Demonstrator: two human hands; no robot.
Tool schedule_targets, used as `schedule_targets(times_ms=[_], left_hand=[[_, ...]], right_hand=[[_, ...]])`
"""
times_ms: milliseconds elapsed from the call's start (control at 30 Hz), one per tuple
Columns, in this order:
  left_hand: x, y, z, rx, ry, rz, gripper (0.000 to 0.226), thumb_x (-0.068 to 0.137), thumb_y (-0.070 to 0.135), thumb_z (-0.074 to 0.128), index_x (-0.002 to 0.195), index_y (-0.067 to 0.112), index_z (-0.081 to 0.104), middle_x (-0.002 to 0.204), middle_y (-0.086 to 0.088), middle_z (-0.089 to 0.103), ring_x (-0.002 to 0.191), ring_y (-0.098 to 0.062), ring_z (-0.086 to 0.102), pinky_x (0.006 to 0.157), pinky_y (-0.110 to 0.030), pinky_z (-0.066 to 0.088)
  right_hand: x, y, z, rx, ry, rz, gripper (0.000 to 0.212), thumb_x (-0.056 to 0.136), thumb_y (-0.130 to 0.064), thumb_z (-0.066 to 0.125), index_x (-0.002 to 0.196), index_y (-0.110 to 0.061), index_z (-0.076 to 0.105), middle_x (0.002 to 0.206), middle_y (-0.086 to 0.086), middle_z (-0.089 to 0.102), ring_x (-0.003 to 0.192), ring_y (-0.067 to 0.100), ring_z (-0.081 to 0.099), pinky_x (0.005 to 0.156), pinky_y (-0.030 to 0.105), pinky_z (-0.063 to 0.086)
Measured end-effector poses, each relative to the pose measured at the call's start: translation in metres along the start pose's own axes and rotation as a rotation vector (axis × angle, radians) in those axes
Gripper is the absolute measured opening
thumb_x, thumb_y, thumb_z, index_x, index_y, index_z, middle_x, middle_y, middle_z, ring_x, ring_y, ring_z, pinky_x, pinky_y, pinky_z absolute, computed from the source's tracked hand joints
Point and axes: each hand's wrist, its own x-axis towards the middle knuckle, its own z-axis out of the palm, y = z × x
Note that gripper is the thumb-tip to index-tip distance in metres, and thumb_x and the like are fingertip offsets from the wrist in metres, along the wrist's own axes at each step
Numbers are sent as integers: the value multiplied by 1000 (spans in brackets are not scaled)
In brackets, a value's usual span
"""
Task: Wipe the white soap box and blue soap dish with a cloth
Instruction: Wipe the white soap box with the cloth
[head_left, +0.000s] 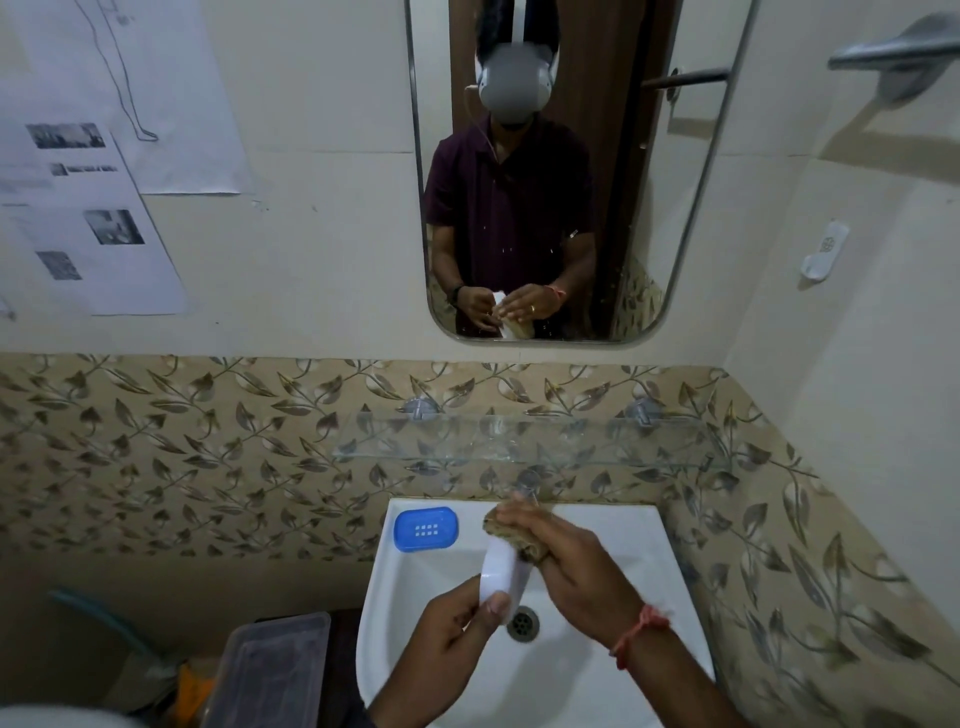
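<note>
Left hand (457, 626) grips the white soap box (501, 571) by its near end, thumb on the front face, fingers wrapped behind. The box stands roughly upright, tilted a little away from me, over the bowl of the sink (405, 597).

Right hand (582, 566) has the cloth (511, 532) – brownish, bunched – pressed against the far upper end of the box, fingers laid over it and holding it there. Fingertips are blurred, so I cannot tell how tightly they curl. The two hands meet at the box; cloth and box are touching.

Blue soap dish (426, 529) sits flat on the sink's back ledge, beyond my left hand and off to its left, well apart from the box and untouched by either hand.

Drain (523, 623) shows in the bowl between my two wrists, just below the box. Red thread (641, 629) around my right wrist.

Further left of my left forearm – a clear lidded plastic container (270, 670). Beyond both hands, a glass shelf (519, 441) on the leaf-patterned tiles, with the mirror (545, 171) above it.
</note>
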Motion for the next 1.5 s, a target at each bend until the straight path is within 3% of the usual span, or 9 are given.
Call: schedule_targets(times_ms=[200,333,400,533,700,1000,1133,1300,1500], left_hand=[[-1,-2,-10,27,53,52,37,92,60,55,98,29,73,88,14,72,88,1,60,78,-25,48],[-3,4,-8,-18,1,69,22,100,34,54,114,30,71,100,7,76,96,0,64,82,-20,48],[-2,11,-3,-27,24,85,23,100,32,53,112,42,70,103,10,76,96,2,66,81,-17,49],[5,2,-1,148,47,159,38,93,60,50,126,45,62,123,21,65,108,1,62,91,-25,51],[13,-25,-14,591,103,366,53,101,54,36,152,46,24,157,34,19,145,10,21,118,-14,11],[16,-55,-38,1275,-78,392,39,93,45,38,129,37,49,134,3,66,133,-19,54,99,-40,52],[15,-61,-27,1310,-205,406,51,81,48,70,127,38,53,133,-1,67,133,-22,54,101,-42,48],[20,-57,-18,1336,-176,458,40,84,46,62,122,35,54,123,2,72,131,-26,57,100,-43,50],[23,-67,-30,1327,-177,245,38,85,48,53,121,39,51,114,8,75,119,-19,66,88,-35,57]], right_hand=[[-16,-26,6,26,-99,-199,60,93,12,40,141,-9,69,153,-22,59,156,1,44,132,14,28],[6,-8,2,275,214,274,61,104,16,47,121,-35,76,119,-33,79,129,4,70,120,49,50],[12,-4,13,639,355,553,45,108,10,48,122,-20,79,95,-16,86,101,25,78,91,65,61],[0,-23,44,1322,432,826,31,111,2,45,129,1,70,100,19,83,82,30,80,68,43,70],[-27,-27,57,1549,282,800,35,96,6,52,123,13,73,107,32,82,82,38,84,75,46,72],[-35,-12,8,1364,436,756,37,101,1,53,132,12,69,130,29,77,104,36,81,98,55,66],[-18,-1,10,968,495,706,34,108,5,52,133,-1,73,134,27,76,74,1,80,71,18,66],[-26,-19,48,572,417,675,58,105,17,51,126,-31,76,114,-34,80,111,-19,70,100,11,57],[-63,-7,73,685,366,663,38,91,0,69,109,-30,84,114,-21,86,123,8,74,97,5,58]])
